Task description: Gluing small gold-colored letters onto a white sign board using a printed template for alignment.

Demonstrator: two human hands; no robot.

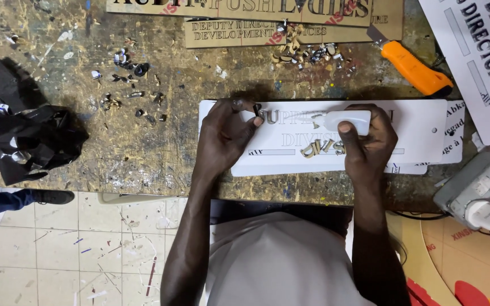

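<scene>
A white rectangular sign plate (pixel 421 127) lies on the worn workbench, with gold cut-out letters partly stuck on it. My left hand (pixel 225 136) rests on the plate's left end and pinches a small dark scrap at the fingertips. My right hand (pixel 370 141) grips a white-handled tool (pixel 344 120) whose tip points left at the letters. Several loose gold letters (pixel 320 148) lie on the plate just below the tool.
An orange utility knife (pixel 412 69) lies at the back right. Gold lettered boards (pixel 239 31) with scraps sit at the back. A crumpled black bag (pixel 32 136) is at the left, a power strip with a white plug (pixel 483 198) at the right, printed paper (pixel 483 51) beyond.
</scene>
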